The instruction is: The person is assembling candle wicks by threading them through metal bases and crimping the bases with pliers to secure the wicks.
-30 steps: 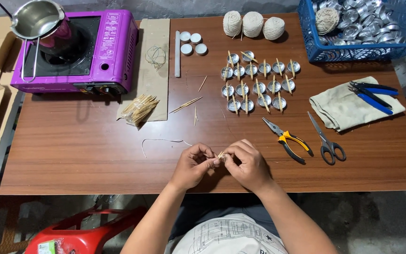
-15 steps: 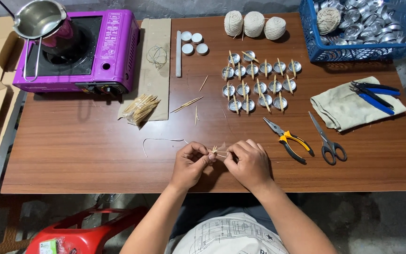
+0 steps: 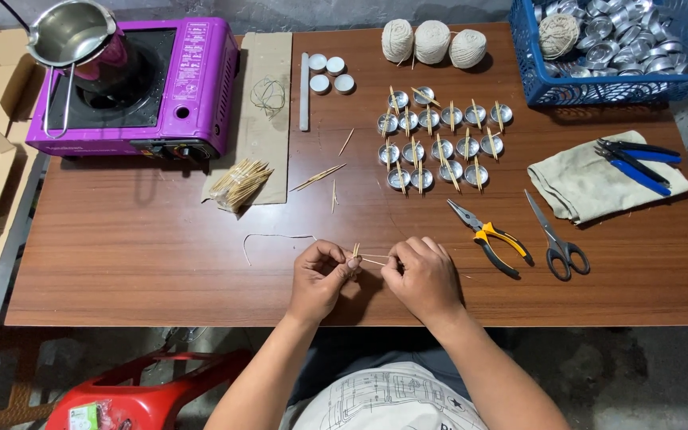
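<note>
My left hand (image 3: 322, 275) and my right hand (image 3: 422, 275) meet near the front edge of the brown table (image 3: 137, 255). Together they pinch a pair of thin wooden sticks (image 3: 369, 258) lying level between the fingertips. A pale length of wick string (image 3: 274, 237) trails left from my left hand across the table. Beyond the hands stand several small metal cups (image 3: 438, 145) in rows, with sticks laid across them.
Yellow-handled pliers (image 3: 491, 237) and scissors (image 3: 555, 239) lie right of my hands. Blue-handled tools rest on a folded cloth (image 3: 591, 179). A stick bundle (image 3: 240, 181), string balls (image 3: 433, 41), a blue basket (image 3: 623, 84) of cups and a purple stove (image 3: 133, 84) with a steel pot stand farther back.
My hands have drawn slightly apart, so the sticks now show between the fingertips. The string end has shifted a little on the table.
</note>
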